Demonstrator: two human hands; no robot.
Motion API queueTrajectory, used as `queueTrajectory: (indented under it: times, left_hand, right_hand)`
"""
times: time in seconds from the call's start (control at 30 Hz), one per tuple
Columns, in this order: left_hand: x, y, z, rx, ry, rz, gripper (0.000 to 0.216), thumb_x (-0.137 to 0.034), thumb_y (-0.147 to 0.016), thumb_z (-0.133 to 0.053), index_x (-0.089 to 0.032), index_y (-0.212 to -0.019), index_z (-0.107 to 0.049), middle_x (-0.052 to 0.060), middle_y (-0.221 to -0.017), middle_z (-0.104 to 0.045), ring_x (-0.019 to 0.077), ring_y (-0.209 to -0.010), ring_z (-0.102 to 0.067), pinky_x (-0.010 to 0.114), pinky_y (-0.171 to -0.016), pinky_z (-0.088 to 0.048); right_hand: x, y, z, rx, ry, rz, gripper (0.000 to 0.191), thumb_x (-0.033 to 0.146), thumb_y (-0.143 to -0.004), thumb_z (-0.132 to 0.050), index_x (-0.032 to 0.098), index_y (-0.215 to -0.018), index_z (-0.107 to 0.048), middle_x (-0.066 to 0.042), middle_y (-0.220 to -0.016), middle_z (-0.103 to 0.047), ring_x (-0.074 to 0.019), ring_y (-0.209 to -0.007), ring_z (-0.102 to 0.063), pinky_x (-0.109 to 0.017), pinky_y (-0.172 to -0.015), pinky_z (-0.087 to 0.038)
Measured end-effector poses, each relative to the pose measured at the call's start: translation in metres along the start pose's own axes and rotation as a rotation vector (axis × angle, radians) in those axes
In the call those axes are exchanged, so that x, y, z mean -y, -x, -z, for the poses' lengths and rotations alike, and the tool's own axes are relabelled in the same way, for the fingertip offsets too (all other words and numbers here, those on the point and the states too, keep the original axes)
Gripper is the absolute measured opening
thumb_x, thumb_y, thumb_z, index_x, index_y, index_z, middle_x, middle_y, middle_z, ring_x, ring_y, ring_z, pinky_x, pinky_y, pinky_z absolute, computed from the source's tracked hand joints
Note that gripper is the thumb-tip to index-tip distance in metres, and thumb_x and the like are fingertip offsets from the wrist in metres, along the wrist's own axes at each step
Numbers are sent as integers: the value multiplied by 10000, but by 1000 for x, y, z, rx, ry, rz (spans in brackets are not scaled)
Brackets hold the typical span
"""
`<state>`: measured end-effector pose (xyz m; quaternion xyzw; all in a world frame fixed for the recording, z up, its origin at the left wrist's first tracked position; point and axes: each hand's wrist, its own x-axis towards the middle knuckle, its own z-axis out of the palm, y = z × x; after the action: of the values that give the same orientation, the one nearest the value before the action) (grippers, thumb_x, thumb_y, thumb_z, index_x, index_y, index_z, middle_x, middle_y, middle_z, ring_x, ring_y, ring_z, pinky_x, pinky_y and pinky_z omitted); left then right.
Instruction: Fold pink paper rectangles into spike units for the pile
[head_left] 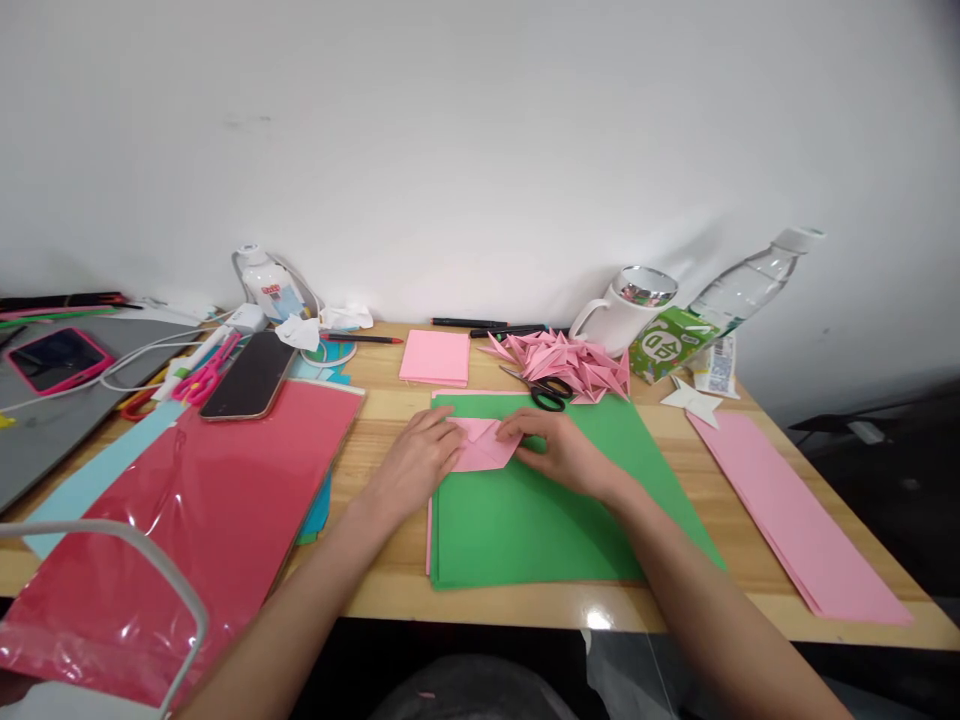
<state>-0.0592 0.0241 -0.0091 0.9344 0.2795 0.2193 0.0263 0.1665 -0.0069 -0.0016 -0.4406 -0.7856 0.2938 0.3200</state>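
A small folded piece of pink origami paper (481,457) lies on a stack of green paper (540,530), with crease lines showing on it. My left hand (421,455) holds its left side, fingertips pressed onto the edge. At the opposite side my right hand (561,452) pinches the upper right corner between thumb and fingers. Black-handled scissors (551,393) rest just beyond the right hand. Behind them is a heap of folded pink paper pieces (574,362). A pile of pink squares (435,357) sits beyond the left hand.
At left are a plastic-wrapped red paper pack (217,510), a phone (251,375), pink scissors (206,370) and a white bottle (270,285). At right stand a mug (619,310), a green carton (670,345) and a tilted water bottle (754,280), with pink strips (799,520) nearer.
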Motion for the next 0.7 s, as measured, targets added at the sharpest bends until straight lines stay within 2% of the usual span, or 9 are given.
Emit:
queueTrajectory:
  times: [0.1, 0.2, 0.3, 0.4, 0.57, 0.7]
  left_hand:
    - [-1, 2, 0, -53, -63, 4, 230, -192, -903, -437, -139, -772, -619, 53, -723, -653, 196, -782, -557, 345, -691, -463]
    - [-4, 6, -2, -142, -14, -1, 222, -186, -905, -440, -139, -788, -622, 61, -759, -662, 160, -720, -543, 312, -672, -465]
    - [-6, 8, -5, -188, 35, -29, 162, -209, -882, -498, -136, -834, -635, 60, -815, -685, 166, -765, -571, 323, -708, -494]
    - [-4, 8, -10, -180, 75, -65, 171, -236, -878, -509, -140, -916, -645, 64, -917, -700, 188, -876, -604, 357, -788, -518]
    - [0, 8, -13, -65, 182, -84, 259, -246, -904, -455, -142, -1081, -614, 85, -1148, -644, 207, -1145, -537, 393, -957, -466]
    - [-2, 10, -9, 19, 131, -15, 284, -265, -864, -525, -156, -1115, -603, 77, -1208, -609, 271, -1148, -493, 467, -928, -449]
  right_hand:
    - [3, 1, 1, 47, 2, -13, 68, 126, -774, -587, 152, -768, -650, -70, -854, -662, -140, -706, -607, -258, -654, -488]
    - [8, 1, 0, 113, 78, 23, 74, 157, -784, -613, 158, -744, -675, -51, -757, -660, -135, -670, -589, -243, -614, -451]
    - [13, 0, -3, 153, 136, 69, 82, 201, -787, -636, 166, -744, -697, -45, -711, -653, -142, -681, -578, -247, -619, -433]
    - [17, 0, -6, 218, 83, 72, 112, 246, -792, -641, 156, -753, -695, -49, -737, -648, -127, -657, -569, -239, -619, -441]
    - [15, 0, -1, 362, -111, -5, 167, 301, -775, -655, 140, -814, -672, -58, -817, -636, -122, -680, -581, -233, -645, -485]
    - [13, -1, 3, 390, -186, -13, 202, 333, -818, -599, 150, -767, -671, -62, -837, -648, -131, -729, -598, -239, -686, -488]
